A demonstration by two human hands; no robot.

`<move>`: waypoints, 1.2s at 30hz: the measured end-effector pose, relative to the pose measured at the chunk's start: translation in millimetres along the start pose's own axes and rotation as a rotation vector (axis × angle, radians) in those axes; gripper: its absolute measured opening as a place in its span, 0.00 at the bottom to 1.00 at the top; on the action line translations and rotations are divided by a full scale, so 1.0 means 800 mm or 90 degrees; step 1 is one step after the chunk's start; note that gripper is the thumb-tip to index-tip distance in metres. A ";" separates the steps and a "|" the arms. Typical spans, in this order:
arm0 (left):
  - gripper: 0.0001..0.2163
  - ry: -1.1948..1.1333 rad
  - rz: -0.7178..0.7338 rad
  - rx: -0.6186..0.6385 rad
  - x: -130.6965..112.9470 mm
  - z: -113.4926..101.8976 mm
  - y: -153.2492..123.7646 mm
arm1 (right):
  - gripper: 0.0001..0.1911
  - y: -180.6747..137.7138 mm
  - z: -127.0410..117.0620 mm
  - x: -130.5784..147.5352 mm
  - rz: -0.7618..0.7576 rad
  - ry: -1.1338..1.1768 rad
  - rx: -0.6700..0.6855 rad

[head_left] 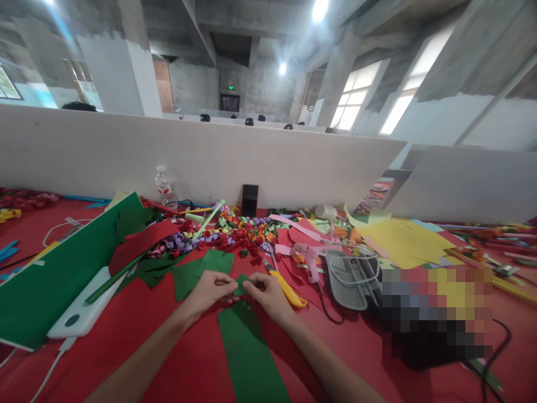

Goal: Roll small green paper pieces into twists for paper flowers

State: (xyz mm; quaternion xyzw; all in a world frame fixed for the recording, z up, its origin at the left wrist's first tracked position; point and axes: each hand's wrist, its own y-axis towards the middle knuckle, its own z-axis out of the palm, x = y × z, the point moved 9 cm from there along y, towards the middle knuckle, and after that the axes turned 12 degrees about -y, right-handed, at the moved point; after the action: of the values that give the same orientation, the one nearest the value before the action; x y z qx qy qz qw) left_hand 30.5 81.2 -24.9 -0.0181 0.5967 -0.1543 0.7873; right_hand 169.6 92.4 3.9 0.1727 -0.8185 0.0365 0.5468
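Between my two hands is a small piece of green paper (242, 284), pinched from both sides. My left hand (213, 292) grips its left edge with thumb and fingers closed. On the opposite edge, the closed thumb and fingers of my right hand (265, 294) hold it. Below the hands a long green paper strip (251, 352) lies on the red tabletop (176, 358). More green paper (201, 271) lies just beyond my left hand. A yellow-handled utility knife (287, 288) rests right beside my right hand.
A pink glue gun (309, 260) and a grey tray (346, 282) sit to the right. At left stand a green board (62, 274) and a white power strip (84, 305). Paper flowers (247, 238), a bottle (163, 184) and a black phone-like object (250, 200) line the white partition (201, 151).
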 end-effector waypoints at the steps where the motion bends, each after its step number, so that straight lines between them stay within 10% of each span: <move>1: 0.19 -0.002 0.003 0.000 0.000 0.000 0.000 | 0.17 0.000 0.000 0.000 0.001 0.005 0.001; 20: 0.17 -0.023 0.011 0.039 -0.004 0.012 -0.002 | 0.15 -0.003 -0.012 0.014 -0.067 0.024 -0.092; 30: 0.20 -0.222 0.014 -0.039 -0.006 0.008 -0.004 | 0.11 -0.027 -0.014 0.060 -0.288 -0.321 -0.168; 36: 0.32 -0.205 0.035 -0.024 -0.005 0.006 0.000 | 0.09 -0.022 -0.012 0.054 -0.252 -0.289 -0.132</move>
State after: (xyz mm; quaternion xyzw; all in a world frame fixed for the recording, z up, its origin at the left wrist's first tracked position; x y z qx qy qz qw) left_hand 34.2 81.7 -20.2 -0.0410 0.4661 -0.1161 0.8761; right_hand 168.8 67.5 44.5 0.2761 -0.8694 -0.1938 0.3611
